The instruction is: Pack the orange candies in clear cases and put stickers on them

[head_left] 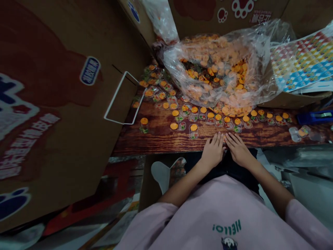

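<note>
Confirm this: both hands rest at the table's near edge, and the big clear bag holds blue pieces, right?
One slip: the head view shows the clear bag holds orange pieces, not blue. The left hand and right hand do rest at the table's near edge.

Plastic bag (221, 66) behind pieces (210, 115), carton (52, 104) left.

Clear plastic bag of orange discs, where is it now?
Head view: the clear plastic bag of orange discs sits at the back of the dark wooden table, between the brown cardboard box on the left and the colourful printed sheets on the right.
</note>
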Demonstrator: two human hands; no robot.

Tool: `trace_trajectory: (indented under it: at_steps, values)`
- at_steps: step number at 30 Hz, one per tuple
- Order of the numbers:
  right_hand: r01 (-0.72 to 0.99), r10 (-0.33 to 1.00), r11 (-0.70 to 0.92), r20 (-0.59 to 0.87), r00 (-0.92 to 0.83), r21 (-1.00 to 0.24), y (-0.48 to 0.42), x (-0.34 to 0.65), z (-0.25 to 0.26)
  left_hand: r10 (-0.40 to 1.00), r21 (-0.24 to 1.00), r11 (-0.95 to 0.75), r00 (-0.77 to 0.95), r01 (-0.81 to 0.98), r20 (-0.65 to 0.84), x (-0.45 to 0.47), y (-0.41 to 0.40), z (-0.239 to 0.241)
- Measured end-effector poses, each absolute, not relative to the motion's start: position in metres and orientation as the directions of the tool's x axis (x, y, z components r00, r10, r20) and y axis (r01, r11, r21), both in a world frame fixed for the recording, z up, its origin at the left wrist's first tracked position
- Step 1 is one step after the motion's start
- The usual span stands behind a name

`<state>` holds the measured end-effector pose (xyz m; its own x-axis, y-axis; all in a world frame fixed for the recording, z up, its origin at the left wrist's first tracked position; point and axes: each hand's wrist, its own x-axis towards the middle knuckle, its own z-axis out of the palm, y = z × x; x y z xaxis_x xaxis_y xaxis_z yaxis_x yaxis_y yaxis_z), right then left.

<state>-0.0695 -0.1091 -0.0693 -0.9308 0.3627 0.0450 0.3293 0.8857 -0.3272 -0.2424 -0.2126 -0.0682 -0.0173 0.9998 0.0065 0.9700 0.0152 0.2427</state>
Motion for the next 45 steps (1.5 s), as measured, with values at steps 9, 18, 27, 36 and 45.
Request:
trace_trajectory:
  at_steps: [9, 18, 27, 36, 45]
  values:
    - [0.425, 0.659, 0.734, 0.406, -0.633, -0.529, -0.094, -0.1, -0.049, 0.96, 0.602, 0.019, -0.183, 0.799, 0.211, -0.254, -0.206, -0.078]
    - [0.629, 0.638, 0.763, 0.33, -0.696, -0.149, 0.082, -0.198, 0.018, 0.675, 0.856, 0.02, -0.638, 0.517, 0.369, -0.359, -0.188, -0.058]
    - [0.642, 0.644, 0.76, 0.016, -0.765, 0.099, 0.14, -0.22, 0.001, 0.463, 0.933, 0.188, -0.866, 0.306, 0.191, -0.56, -0.13, -0.036]
    - [0.61, 0.628, 0.769, 0.401, -0.667, -0.19, 0.14, -0.208, -0.009, 0.364, 0.814, 0.38, -0.88, 0.44, 0.305, -0.499, -0.197, -0.055]
    - [0.399, 0.81, 0.587, 0.504, -0.301, -0.705, 0.002, -0.145, -0.003, 0.573, 0.408, 0.592, -0.719, 0.695, 0.393, -0.319, -0.24, -0.092]
